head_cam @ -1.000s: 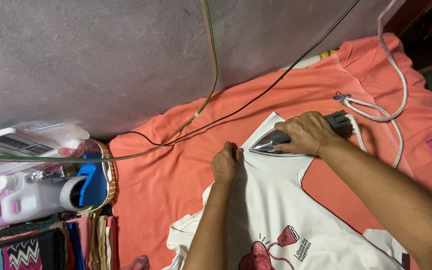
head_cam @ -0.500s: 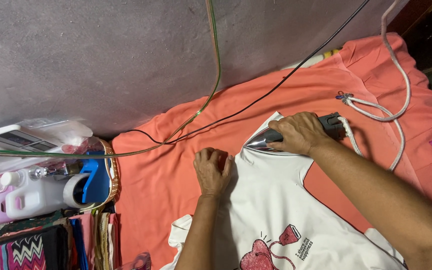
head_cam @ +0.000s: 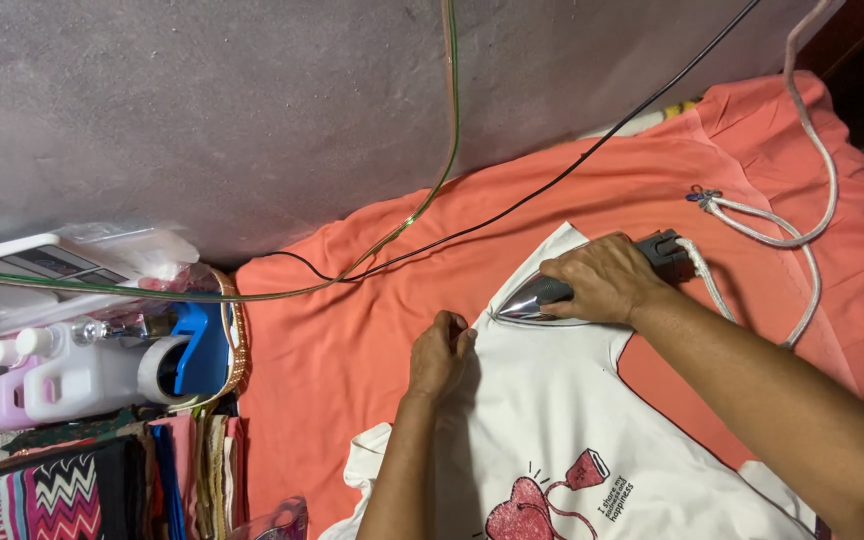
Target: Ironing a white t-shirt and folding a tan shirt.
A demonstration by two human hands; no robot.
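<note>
Mostly hidden iron [head_cam: 535, 297] (handle under right hand [head_cam: 602, 280]), shirt [head_cam: 552, 430] cropped.

Surface draped in coral-orange cloth [head_cam: 352, 350], white printed t-shirt [head_cam: 572, 440] spread on it, white cord [head_cam: 802, 250] alongside

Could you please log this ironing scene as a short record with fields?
Surface: coral cloth spread flat beside a grey wall
Garment: white T-shirt with a pink heart print, lying on the cloth
Right hand: grips the iron, soleplate on the shirt
Left hand: pinches the shirt's edge
Cord: white iron cord loops over the cloth
Left side: white jug, folded fabrics
</note>
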